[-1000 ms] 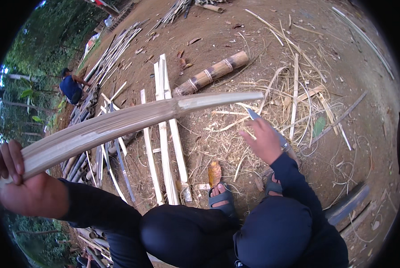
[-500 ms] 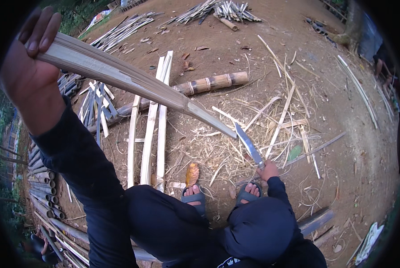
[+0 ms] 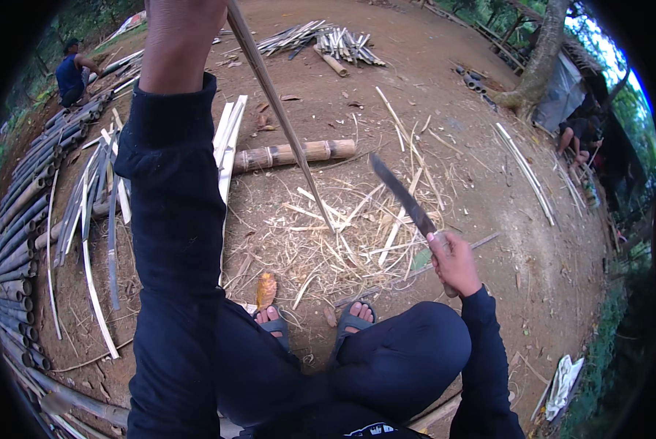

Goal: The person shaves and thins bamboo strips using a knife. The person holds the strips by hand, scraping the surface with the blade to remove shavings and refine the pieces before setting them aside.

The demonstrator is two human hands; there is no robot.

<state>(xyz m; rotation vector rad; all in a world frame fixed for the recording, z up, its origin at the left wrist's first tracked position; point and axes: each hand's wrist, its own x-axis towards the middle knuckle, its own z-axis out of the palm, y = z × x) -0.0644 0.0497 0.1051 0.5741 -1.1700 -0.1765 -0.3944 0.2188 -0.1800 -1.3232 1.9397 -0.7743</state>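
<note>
My left hand (image 3: 187,36) is raised at the upper edge, its fingers cut off by the frame. From beside it a long split bamboo strip (image 3: 287,132) slants down, narrow edge toward me. The lower tip of the strip reaches the pile of shavings (image 3: 276,249) in front of my feet. In my right hand (image 3: 456,262), above my right knee, is a machete (image 3: 408,201) gripped by its handle. Its dark blade points up and left, apart from the strip.
A bamboo pole (image 3: 298,154) lies across the ground beyond the shavings, with pale split strips (image 3: 229,139) over its left end. Dark bamboo poles (image 3: 20,241) are stacked at left. One person (image 3: 73,77) crouches far left; another (image 3: 578,135) sits at right near a tree (image 3: 540,62).
My left hand has gone up and right, turning the bamboo strip steeper and edge-on. My right hand has lifted the machete up and away from the strip's tip. The view has shifted too.
</note>
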